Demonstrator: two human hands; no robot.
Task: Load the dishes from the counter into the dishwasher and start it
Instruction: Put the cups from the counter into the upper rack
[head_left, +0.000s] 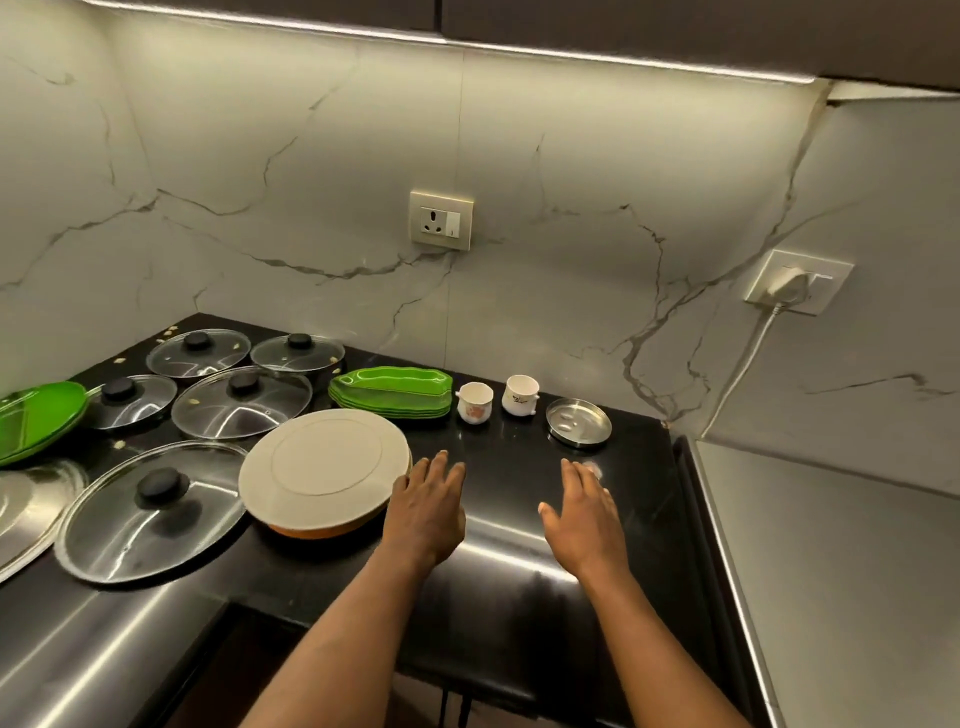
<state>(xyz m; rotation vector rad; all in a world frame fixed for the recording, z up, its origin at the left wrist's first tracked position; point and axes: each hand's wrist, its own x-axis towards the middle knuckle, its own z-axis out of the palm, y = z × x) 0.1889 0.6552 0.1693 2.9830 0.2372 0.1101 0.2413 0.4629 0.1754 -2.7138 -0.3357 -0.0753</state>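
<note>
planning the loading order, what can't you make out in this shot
- Dishwasher: not in the head view, it lies outside the frame.
- Orange dish: only its edge shows, since the white plate covers it.
- Steel disc and left green plates: cut off by the left edge.
- Left hand, right hand: open over the counter. Whether they touch it cannot be told from above.

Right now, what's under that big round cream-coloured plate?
An orange curved edge shows beneath the front of the round cream-coloured plate. The rest of that thing is covered, so I cannot tell what it is.
</note>
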